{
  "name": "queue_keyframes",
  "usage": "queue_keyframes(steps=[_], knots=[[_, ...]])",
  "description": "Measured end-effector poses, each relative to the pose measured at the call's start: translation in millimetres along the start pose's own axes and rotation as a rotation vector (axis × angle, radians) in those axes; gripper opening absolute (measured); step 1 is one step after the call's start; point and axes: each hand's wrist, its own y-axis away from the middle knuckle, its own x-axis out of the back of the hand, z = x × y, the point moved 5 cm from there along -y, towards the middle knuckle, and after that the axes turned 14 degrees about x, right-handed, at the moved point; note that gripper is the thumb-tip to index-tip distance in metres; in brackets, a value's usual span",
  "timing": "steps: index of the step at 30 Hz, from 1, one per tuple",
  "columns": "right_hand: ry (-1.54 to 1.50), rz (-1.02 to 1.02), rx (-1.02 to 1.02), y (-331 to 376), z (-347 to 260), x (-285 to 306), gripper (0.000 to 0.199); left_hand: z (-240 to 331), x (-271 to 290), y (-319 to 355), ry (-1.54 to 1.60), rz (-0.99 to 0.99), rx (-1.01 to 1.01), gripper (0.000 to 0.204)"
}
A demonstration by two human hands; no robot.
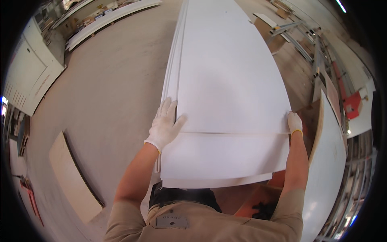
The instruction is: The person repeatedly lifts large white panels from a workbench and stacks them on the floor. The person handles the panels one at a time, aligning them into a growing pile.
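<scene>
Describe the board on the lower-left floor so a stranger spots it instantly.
Find the big white panel stack in the middle. From the gloved left hand there, go lower left to the floor. The long board is pale tan, unlike the white stack.

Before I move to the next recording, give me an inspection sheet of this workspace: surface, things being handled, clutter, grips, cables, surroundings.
Surface: grey floor, visible mostly at left.
Things being handled: long white panel and shorter white panel, with a crosswise line between them; layered edges show at left.
Clutter: beige board on the floor, left; metal frames, upper right.
Grips: left grip, gloved, spread over the left edges; right grip, gloved, curled at the right edge.
Cables: nothing seen.
Surroundings: white cabinet, far left.
</scene>
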Motion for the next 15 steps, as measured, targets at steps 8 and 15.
queue_keyframes(steps=[8, 15], knots=[[0.323, -0.006, 0.242, -3.8, -52.0, -6.1, 0.031, -11.7, 8.1, -39.3, 0.243, -0.04, 0.305, 0.078], [-0.227, 0.082, -0.228, 40.3, -117.8, 29.2, 0.057, -42.1, 19.2, -64.4, 0.785, -0.15, 0.103, 0.071]])
